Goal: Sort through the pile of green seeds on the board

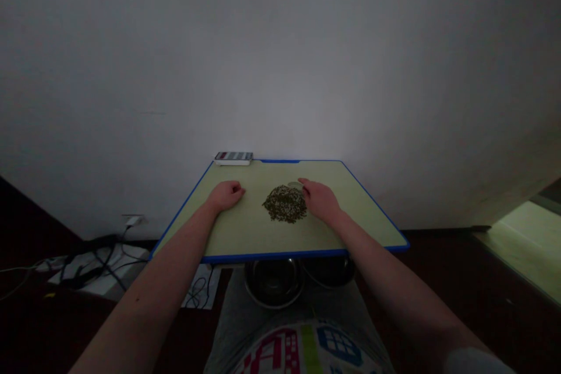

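A loose pile of small brown and pale grains or seeds (284, 204) lies on the pale table top (245, 234). My right hand (322, 198) is at the pile's right edge, its fingers closed on a thin, pale, rounded piece (295, 185). That piece reaches over the far side of the pile; its kind is hard to make out in the dim light. Left of the pile, apart from it, my left hand (227, 194) rests on the table with its fingers curled in. Whether anything is inside those fingers is hidden.
A flat white-edged device (234, 158) sits at the table's far left corner, near the wall (280, 70). Two metal bowls (274, 302) (335, 286) rest at my lap under the blue front edge. Cables and a plug (134, 221) are at the left.
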Demonstrator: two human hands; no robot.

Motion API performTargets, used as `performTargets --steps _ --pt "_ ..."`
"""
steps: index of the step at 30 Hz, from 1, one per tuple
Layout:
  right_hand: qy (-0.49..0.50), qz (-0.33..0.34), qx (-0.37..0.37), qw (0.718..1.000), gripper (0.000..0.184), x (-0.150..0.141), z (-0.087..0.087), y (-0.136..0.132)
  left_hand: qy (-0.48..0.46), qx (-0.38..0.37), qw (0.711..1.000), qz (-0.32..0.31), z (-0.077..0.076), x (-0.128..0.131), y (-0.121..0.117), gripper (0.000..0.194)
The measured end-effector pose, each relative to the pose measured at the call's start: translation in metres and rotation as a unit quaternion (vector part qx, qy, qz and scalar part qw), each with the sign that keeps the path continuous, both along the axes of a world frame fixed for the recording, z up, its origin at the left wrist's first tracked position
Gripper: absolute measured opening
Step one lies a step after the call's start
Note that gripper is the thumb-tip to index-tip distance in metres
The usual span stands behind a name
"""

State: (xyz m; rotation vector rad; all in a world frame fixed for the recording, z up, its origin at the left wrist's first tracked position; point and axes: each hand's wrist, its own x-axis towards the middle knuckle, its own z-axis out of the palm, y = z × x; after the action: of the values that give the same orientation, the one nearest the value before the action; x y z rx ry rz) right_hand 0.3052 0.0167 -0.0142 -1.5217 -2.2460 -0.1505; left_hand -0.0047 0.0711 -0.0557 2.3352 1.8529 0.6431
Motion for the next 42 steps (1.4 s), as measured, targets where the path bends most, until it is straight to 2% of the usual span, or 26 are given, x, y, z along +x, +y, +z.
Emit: performTargets --steps 4,8,13,17,21,28,33,42 --pt "-0.129 0.025 -0.018 0.991 0.032 -0.019 0.004 0.004 -0.006 0.001 1.0 -0.004 -0.001 -0.001 0.001 0.031" --pt "-0.16 0.053 -0.018 0.985 0.03 -0.024 0.002 -0.004 -0.001 0.005 1.0 -0.003 -0.001 -0.002 0.002 0.03" --pt "-0.097 0.074 -0.013 0.992 0.033 -0.01 0.001 -0.015 0.003 0.003 1.0 -0.004 -0.002 -0.002 0.002 0.029" --pt "-0.034 0.053 -0.014 0.998 0.033 0.012 0.0 -0.018 0.005 0.007 1.0 -0.003 -0.002 -0.002 0.002 0.03" --pt "0.044 0.036 -0.02 0.998 0.03 0.035 -0.008 -0.019 0.008 0.007 1.0 -0.004 -0.002 -0.002 0.002 0.032" --pt "0.219 -0.031 -0.114 0.969 0.034 0.066 -0.03 -0.027 0.014 0.001 1.0 0.0 -0.003 -0.002 0.002 0.034" --pt "0.2 -0.049 -0.13 0.97 0.036 0.074 -0.033 -0.033 0.012 0.002 1.0 0.002 -0.004 -0.002 0.003 0.033" --pt "0.194 0.002 -0.162 0.968 0.038 0.06 -0.038 -0.033 0.015 0.004 1.0 -0.002 -0.003 -0.003 0.003 0.034"
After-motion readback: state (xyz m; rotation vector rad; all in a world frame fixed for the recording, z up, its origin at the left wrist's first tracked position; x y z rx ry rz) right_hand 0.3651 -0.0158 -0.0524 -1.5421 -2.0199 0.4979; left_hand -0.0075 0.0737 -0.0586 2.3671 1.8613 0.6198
